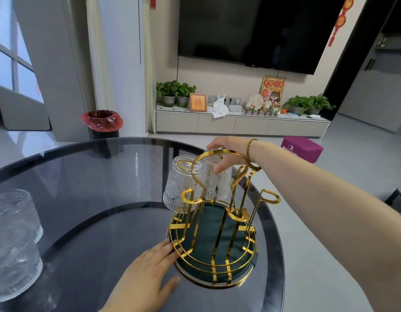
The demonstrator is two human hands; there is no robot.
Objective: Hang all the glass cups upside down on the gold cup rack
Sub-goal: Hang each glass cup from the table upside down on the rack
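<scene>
Head view: a gold cup rack (214, 224) with a dark green base is seen standing on the round dark glass tabletop (87, 199). At the rack's far side an upturned glass cup (215, 176) is gripped by the right hand (226, 157), fingers closed around its base. Just left of that cup, a second glass cup (180, 183) is hung upside down on a rack arm. The left hand (147, 266) is laid flat and open against the rack's near-left rim. Well left of the rack, two more cups (13, 242) are seen at the tabletop's edge.
</scene>
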